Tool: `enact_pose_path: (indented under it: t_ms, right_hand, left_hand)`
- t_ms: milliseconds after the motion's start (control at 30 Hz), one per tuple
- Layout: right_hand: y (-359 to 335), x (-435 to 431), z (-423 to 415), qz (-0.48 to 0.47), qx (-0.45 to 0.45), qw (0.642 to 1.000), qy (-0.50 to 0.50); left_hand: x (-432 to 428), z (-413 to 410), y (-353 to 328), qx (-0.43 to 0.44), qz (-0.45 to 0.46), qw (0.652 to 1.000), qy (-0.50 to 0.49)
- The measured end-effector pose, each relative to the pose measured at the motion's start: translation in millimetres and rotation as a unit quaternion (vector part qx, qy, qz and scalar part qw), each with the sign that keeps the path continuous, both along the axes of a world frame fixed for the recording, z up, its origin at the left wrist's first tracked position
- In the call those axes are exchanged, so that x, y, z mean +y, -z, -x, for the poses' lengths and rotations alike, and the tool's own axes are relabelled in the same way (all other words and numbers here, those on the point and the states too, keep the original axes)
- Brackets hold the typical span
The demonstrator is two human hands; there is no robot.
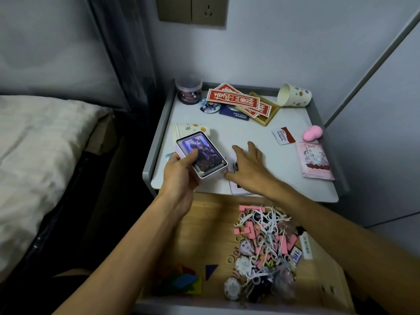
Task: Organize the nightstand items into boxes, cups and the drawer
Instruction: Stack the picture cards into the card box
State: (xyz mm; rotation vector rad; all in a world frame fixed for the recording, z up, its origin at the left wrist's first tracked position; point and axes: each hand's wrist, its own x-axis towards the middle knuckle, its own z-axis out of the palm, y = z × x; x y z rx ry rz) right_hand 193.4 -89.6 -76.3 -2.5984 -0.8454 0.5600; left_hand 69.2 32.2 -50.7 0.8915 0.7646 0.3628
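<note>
My left hand [181, 171] grips a small white box [202, 155] of picture cards, tilted above the front left of the nightstand top [245, 133]. Beside it, my right hand [247, 162] lies palm down with its fingers spread over some flat items on the top; a small dark object shows at its thumb. Below, the wooden drawer [204, 235] stands pulled out. It holds a heap of pink blocks, floss picks and badges [263, 246] and several coloured flat tiles [184, 280].
At the back stand a clear jar [188, 90], red paper strips [236, 101] on a wooden frame, and a tipped paper cup [293, 95]. A pink sponge [312, 133], a sachet [283, 135] and a pink tissue pack [316, 160] lie right. A bed [34, 144] is left.
</note>
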Motion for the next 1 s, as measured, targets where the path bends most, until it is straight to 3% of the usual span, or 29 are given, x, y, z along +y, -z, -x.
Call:
enact_pose_path:
  t_ms: [100,233,333,533,700,1000]
  right_hand:
    - [-7,-14,-12,0.018,0.01,1.0,-0.022]
    - [-12,-34,-2,0.105,-0.127,0.986,0.009]
    - [-11,-39,9,0.143,-0.152,0.977,0.048]
    - [-20,-48,4,0.077,-0.114,0.987,0.083]
    - [-38,-54,1,-0.145,0.031,0.979,0.141]
    - [-46,-36,45,-0.074,-0.077,0.993,0.056]
  left_hand:
    - [-2,-1,3,0.003,0.001,1.0,0.001]
    - [-4,-4,5,0.005,0.002,1.0,0.009]
    - [-9,-5,6,0.002,0.0,1.0,0.014]
    - [-23,-2,7,-0.01,0.0,0.999,0.044]
    - [-35,1,11,-0.011,0.023,0.997,0.068]
    - [-63,-8,22,-0.054,0.041,0.992,0.102]
